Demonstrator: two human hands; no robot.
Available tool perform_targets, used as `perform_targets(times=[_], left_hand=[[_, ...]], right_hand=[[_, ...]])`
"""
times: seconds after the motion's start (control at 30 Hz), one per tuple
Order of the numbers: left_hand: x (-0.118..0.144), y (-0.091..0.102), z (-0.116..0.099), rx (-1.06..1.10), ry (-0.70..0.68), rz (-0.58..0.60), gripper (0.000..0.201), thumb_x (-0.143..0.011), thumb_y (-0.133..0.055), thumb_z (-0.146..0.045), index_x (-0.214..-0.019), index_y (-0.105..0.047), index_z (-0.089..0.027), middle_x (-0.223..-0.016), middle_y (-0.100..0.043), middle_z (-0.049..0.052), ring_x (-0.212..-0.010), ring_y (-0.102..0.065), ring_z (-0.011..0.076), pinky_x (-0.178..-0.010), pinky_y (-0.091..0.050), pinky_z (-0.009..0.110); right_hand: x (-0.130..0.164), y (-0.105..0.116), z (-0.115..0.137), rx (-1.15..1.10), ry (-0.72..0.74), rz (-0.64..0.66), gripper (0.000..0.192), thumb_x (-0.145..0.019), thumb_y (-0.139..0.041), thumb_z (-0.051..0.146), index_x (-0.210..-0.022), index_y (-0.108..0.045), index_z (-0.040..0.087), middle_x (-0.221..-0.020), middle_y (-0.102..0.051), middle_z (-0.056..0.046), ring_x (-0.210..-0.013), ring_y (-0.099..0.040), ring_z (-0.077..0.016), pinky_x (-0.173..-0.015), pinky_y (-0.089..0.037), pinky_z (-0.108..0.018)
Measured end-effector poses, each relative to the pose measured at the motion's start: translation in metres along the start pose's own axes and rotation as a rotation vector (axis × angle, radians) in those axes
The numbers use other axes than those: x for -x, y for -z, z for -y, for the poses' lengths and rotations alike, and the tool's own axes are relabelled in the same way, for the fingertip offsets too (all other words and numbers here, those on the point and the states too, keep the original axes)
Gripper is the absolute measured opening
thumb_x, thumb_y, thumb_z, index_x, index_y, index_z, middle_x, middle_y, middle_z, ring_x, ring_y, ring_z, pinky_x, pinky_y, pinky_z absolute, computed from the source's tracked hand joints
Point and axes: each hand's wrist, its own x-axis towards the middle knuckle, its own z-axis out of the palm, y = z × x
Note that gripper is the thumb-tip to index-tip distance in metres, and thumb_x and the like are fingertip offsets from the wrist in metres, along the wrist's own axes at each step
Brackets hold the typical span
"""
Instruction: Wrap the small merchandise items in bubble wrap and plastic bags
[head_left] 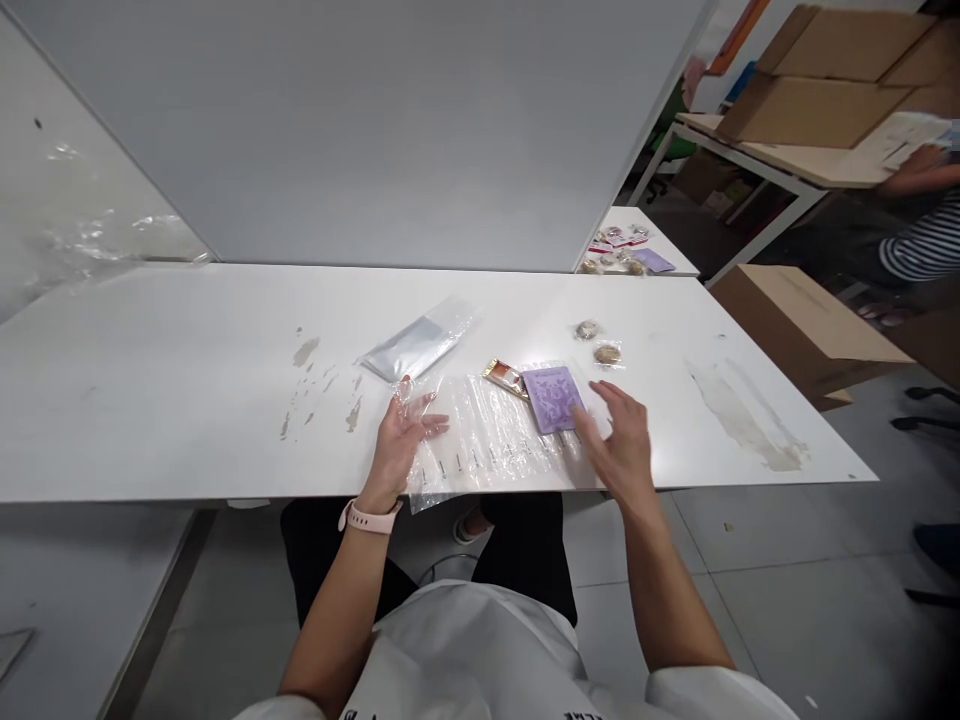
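Your left hand [401, 440] presses flat, fingers spread, on the clear bag [487, 440], right hand [619, 440] open beside the purple card [553, 398], its print seemingly unreadable.

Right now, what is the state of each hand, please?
Left hand: open, fingers resting on the clear plastic sheet, gripping nothing.
Right hand: open, palm down beside the purple card, holding nothing.
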Motion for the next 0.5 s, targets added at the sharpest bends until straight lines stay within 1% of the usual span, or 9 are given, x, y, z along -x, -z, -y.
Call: perform_targets(times=[0.07, 0.1, 0.13, 0.17, 0.23, 0.27, 0.33, 0.4, 0.5], left_hand=[[0.0, 0.0, 0.001, 0.004, 0.003, -0.006, 0.086, -0.085, -0.067, -0.012, -0.158, -0.025, -0.03, -0.14, -0.057, 0.012, -0.101, -0.072, 0.0207, -0.1, -0.056, 0.045], [0.0, 0.0, 0.001, 0.007, 0.003, -0.009, 0.086, -0.084, -0.067, -0.012, -0.158, -0.025, -0.03, -0.14, -0.057, 0.012, -0.1, -0.072, 0.0207, -0.1, -0.056, 0.045], [0.001, 0.0, 0.0, 0.008, 0.004, -0.011, 0.086, -0.084, -0.068, -0.012, -0.158, -0.026, -0.029, -0.14, -0.057, 0.013, -0.1, -0.072, 0.0206, -0.101, -0.056, 0.045], [0.001, 0.0, 0.0, 0.007, 0.007, -0.012, 0.086, -0.084, -0.068, -0.012, -0.158, -0.026, -0.029, -0.14, -0.057, 0.013, -0.101, -0.072, 0.0205, -0.101, -0.055, 0.045], [0.001, 0.001, -0.002, 0.0, 0.016, -0.012, 0.085, -0.085, -0.069, -0.015, -0.157, -0.026, -0.028, -0.14, -0.056, 0.013, -0.101, -0.072, 0.0204, -0.102, -0.054, 0.045], [0.001, 0.002, -0.003, -0.007, 0.021, -0.008, 0.084, -0.085, -0.069, -0.016, -0.157, -0.027, -0.028, -0.141, -0.056, 0.013, -0.101, -0.072, 0.0205, -0.103, -0.054, 0.045], [0.0, 0.006, -0.005, -0.025, 0.026, 0.012, 0.082, -0.086, -0.07, -0.019, -0.156, -0.029, -0.028, -0.142, -0.055, 0.013, -0.101, -0.072, 0.021, -0.104, -0.053, 0.046], [-0.002, 0.011, -0.006, -0.05, 0.022, 0.033, 0.079, -0.085, -0.071, -0.022, -0.154, -0.034, -0.027, -0.143, -0.055, 0.014, -0.102, -0.072, 0.0216, -0.104, -0.053, 0.047], [-0.006, 0.016, -0.008, -0.075, 0.02, 0.042, 0.072, -0.084, -0.072, -0.023, -0.15, -0.042, -0.024, -0.142, -0.056, 0.014, -0.102, -0.072, 0.0221, -0.105, -0.052, 0.047]], right_hand=[[-0.002, -0.012, 0.01, 0.036, 0.096, 0.168, 0.067, -0.091, -0.053, 0.06, -0.147, -0.045, 0.024, -0.156, -0.039, -0.015, -0.143, -0.035, -0.0354, -0.109, -0.039, -0.056], [-0.004, -0.02, 0.014, 0.078, 0.116, 0.233, 0.071, -0.09, -0.054, 0.061, -0.15, -0.041, 0.025, -0.16, -0.032, -0.015, -0.146, -0.031, -0.0379, -0.11, -0.036, -0.059], [-0.007, -0.028, 0.015, 0.121, 0.119, 0.27, 0.072, -0.091, -0.054, 0.059, -0.152, -0.039, 0.024, -0.161, -0.029, -0.016, -0.146, -0.029, -0.0398, -0.111, -0.035, -0.061], [-0.011, -0.036, 0.015, 0.153, 0.112, 0.28, 0.069, -0.093, -0.052, 0.055, -0.153, -0.038, 0.022, -0.16, -0.031, -0.018, -0.146, -0.031, -0.0405, -0.11, -0.035, -0.061], [-0.02, -0.046, 0.011, 0.163, 0.084, 0.248, 0.06, -0.097, -0.044, 0.04, -0.153, -0.037, 0.018, -0.154, -0.042, -0.02, -0.139, -0.042, -0.0385, -0.107, -0.039, -0.058], [-0.025, -0.047, 0.007, 0.14, 0.064, 0.224, 0.057, -0.098, -0.04, 0.035, -0.153, -0.037, 0.017, -0.149, -0.048, -0.019, -0.134, -0.048, -0.0367, -0.105, -0.043, -0.055], [-0.035, -0.043, -0.001, 0.067, 0.016, 0.182, 0.054, -0.099, -0.034, 0.031, -0.152, -0.039, 0.019, -0.14, -0.058, -0.016, -0.122, -0.058, -0.0334, -0.098, -0.049, -0.051], [-0.045, -0.034, -0.006, 0.027, -0.016, 0.116, 0.053, -0.1, -0.032, 0.031, -0.152, -0.04, 0.022, -0.138, -0.061, -0.012, -0.119, -0.06, -0.0315, -0.094, -0.052, -0.049], [-0.055, -0.027, 0.0, 0.09, 0.035, 0.031, 0.057, -0.098, -0.034, 0.024, -0.155, -0.035, 0.025, -0.149, -0.051, -0.009, -0.131, -0.05, -0.0301, -0.097, -0.051, -0.048]])
